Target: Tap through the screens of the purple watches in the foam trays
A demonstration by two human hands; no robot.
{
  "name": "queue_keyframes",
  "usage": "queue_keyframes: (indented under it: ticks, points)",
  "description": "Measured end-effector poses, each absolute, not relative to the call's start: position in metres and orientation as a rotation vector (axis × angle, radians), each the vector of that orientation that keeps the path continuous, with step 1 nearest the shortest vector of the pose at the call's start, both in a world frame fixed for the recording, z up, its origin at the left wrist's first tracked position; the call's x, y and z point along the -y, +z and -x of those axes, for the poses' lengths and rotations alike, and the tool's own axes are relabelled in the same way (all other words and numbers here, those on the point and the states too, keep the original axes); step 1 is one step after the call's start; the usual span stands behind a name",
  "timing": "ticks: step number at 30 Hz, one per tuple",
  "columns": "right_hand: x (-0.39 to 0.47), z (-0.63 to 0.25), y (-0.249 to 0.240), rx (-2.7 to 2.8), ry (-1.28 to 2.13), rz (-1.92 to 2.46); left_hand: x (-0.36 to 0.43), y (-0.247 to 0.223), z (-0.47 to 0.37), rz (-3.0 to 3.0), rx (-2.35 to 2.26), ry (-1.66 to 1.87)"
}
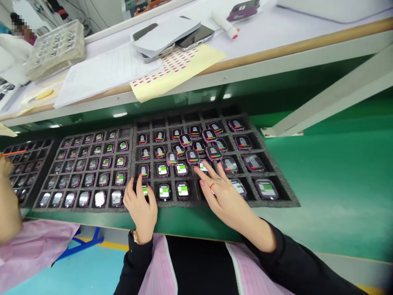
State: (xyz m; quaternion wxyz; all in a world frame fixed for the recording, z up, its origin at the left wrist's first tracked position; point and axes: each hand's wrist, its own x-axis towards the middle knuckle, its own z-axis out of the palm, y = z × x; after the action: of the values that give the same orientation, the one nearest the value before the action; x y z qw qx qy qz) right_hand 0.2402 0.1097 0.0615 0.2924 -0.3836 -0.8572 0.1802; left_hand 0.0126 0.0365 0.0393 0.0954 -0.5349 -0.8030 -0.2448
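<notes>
A dark foam tray [284,196] with square compartments holds several purple-rimmed watch units, their small screens lit. Over its front left part, my left hand [143,209] rests with fingers spread, the fingertips at a unit with a green and white screen. My right hand [225,196] reaches over the front middle, fingers apart, its fingertips near a white-screened unit [204,166] partly covered by them. Several units, among them one dark-screened watch [193,157], lie on top across the compartment walls. Whether my fingertips press on anything is hard to tell.
Left of this tray stand a second filled tray [92,175] and a third [29,162], with another person's arm [7,205] beside it. A shelf above bears phones [195,37], a yellow sticker sheet [178,69] and a parts box [57,49]. A metal leg [331,82] slants down at right.
</notes>
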Motion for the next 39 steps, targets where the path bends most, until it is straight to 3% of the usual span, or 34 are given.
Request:
queue_keyframes:
  ticks: [10, 17, 39]
  points:
    - [-0.103, -0.316, 0.051, 2.093, 0.438, 1.203, -0.014, 0.031, -0.051, 1.815, 2.099, -1.101]
    - [-0.113, -0.326, 0.05, 2.184, 0.37, 1.195, -0.003, 0.021, -0.093, 2.195, 1.919, -1.053]
    - [-0.138, -0.381, 0.026, 1.863, 0.385, 1.44, -0.015, 0.023, -0.099, 2.224, 1.802, -1.013]
